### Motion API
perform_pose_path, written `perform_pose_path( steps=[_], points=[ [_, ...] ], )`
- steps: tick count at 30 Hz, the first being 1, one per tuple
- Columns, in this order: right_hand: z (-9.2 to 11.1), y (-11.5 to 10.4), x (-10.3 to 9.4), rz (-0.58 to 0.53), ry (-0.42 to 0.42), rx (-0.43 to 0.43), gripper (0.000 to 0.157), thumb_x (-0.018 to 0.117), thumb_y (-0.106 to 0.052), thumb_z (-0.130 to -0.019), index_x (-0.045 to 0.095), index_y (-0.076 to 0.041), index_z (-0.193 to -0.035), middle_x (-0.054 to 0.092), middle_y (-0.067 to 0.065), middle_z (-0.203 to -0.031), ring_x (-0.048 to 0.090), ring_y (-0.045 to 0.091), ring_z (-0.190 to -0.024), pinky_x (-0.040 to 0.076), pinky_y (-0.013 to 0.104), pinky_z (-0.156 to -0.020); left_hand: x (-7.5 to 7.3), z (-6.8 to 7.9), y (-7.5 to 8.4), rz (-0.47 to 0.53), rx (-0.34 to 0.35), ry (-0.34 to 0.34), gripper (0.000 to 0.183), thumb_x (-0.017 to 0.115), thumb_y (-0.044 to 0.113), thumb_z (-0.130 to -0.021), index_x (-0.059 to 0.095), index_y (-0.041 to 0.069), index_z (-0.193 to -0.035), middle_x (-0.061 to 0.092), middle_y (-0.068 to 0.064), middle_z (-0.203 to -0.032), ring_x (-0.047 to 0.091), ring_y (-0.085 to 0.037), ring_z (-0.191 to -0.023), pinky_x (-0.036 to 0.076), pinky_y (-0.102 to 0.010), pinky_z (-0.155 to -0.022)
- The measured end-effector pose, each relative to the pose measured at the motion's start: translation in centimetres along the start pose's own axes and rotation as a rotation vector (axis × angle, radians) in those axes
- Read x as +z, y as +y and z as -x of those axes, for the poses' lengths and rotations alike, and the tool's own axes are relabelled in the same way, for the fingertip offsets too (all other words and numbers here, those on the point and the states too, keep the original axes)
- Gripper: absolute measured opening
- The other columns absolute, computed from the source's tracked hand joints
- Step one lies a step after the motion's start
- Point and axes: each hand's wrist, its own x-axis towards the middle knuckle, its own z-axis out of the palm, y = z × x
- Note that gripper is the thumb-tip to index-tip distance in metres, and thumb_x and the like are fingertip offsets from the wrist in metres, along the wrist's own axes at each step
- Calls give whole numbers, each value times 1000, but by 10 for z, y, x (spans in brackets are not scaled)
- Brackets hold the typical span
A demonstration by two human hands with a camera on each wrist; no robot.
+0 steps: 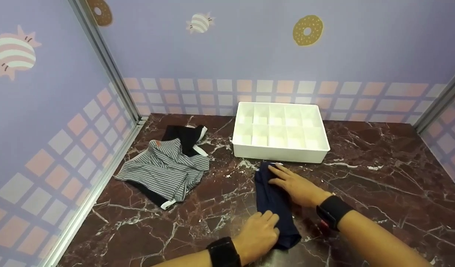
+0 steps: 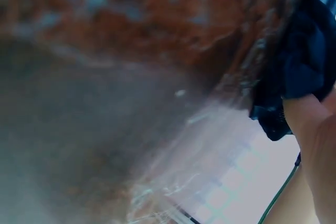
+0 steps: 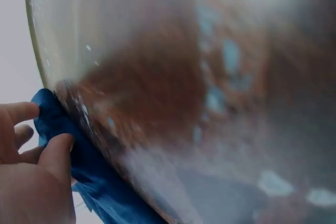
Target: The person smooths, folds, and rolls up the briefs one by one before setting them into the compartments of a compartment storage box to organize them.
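Just in front of the white tray (image 1: 279, 152), we hold the navy garment (image 1: 274, 198) — left hand (image 1: 258, 236) grasping its edge, right hand (image 1: 299, 187) unclenched, extended fingers resting on its tray-side end.

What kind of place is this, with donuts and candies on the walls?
Probably a small indoor booth, maybe a work corner: patterned purple walls stand close around three sides, metal strips run up the corners, and a dark red marble-patterned tabletop fills the space between.
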Motion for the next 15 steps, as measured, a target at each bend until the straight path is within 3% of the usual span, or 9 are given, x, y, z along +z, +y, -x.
perform_pose_path(
  steps=[4,8,12,15],
  points=[
    [4,-16,-5,-11,47,0,52,53,14,-73,58,-5,-121,34,21,-143,30,41,-130,37,49,-98,3,2,1,45,-1,-7,19,57,31,-83,66,21,-70,51,5,-80,47,-13,-74,35,-25,-58],
    [14,-48,-18,-69,85,4,35,56,5,-79,62,-9,-112,54,10,-120,51,24,-110,48,37,-88,-4,10,-6,157,7,-124,37,55,51,-84,69,17,-80,55,3,-89,49,-14,-78,40,-26,-63],
    [36,-79,-24,-121,41,3,20,62,-9,-80,64,-15,-99,55,-5,-92,55,9,-80,51,28,-67,-14,15,-13,196,41,-224,46,58,61,-78,67,16,-87,57,3,-93,50,-13,-79,43,-25,-66],
    [51,-97,-21,-75,-18,18,18,65,-22,-77,63,-18,-94,53,-8,-86,52,7,-72,46,27,-56,-14,16,-13,171,51,-201,36,63,54,-78,66,18,-83,57,4,-89,50,-11,-76,43,-23,-63]
  ],
)
